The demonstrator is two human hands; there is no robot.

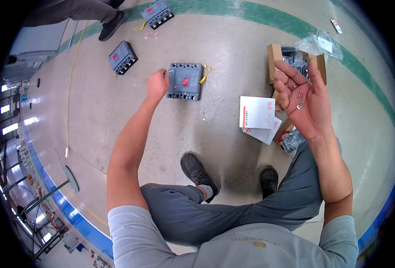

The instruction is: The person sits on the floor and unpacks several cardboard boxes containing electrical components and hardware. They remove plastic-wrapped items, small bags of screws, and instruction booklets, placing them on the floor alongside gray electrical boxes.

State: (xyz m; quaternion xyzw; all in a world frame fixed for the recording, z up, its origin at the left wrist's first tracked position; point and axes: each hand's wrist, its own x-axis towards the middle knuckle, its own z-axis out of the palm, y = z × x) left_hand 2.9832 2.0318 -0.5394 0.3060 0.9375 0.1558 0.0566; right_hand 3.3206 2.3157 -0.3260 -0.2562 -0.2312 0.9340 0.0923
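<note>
A dark grey circuit breaker [191, 81] with a red switch lies on the floor ahead of me, a yellow wire bundle [203, 75] at its right side. My left hand [157, 85] is closed in a pinch at the breaker's left edge. A thin pale bit shows at its fingertips, too small to name. My right hand [305, 100] is held palm up at the right, fingers spread and slightly curled. Several small metal nuts [299, 106], perhaps with washers, rest on its palm and fingers.
Two more breakers [123, 57] [157, 14] sit farther off. White printed leaflets [257, 112] lie beside an opened cardboard box [275, 56] holding plastic-wrapped parts. Another person's shoe [113, 26] is at the far left. A round-based stand [71, 178] stands left.
</note>
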